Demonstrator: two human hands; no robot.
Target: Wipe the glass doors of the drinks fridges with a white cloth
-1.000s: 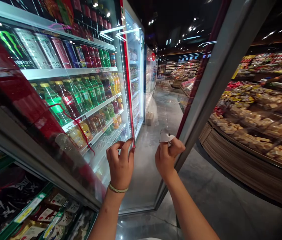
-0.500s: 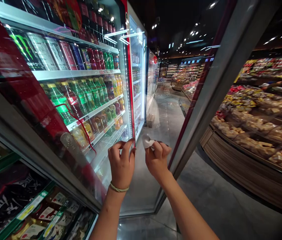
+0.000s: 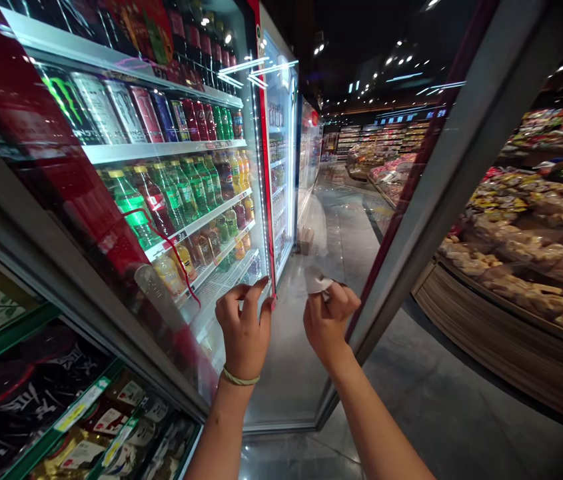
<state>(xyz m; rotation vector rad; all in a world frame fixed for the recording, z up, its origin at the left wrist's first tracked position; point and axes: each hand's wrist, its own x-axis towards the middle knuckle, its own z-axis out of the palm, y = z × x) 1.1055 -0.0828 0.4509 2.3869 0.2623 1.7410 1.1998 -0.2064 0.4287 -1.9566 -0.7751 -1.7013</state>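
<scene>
My right hand pinches a crumpled piece of white tissue between thumb and fingers, in front of a framed glass door. To its left, my left hand is raised with the fingers curved and a gap between thumb and forefinger, nothing seen in them. A green band circles the left wrist. Both hands are close to the glass; whether they touch it I cannot tell. Through the pane shows a lit drinks fridge with cans and bottles on its shelves.
At the lower left, green-edged shelves hold packaged goods. The door's grey frame slants across the right side. Beyond it stands a curved wood-sided display piled with bagged food. A grey tiled floor runs along the aisle.
My right hand has shifted right with the tissue, widening the gap between the hands. My left hand stays nearly in place. The background has slid slightly rightward in view.
</scene>
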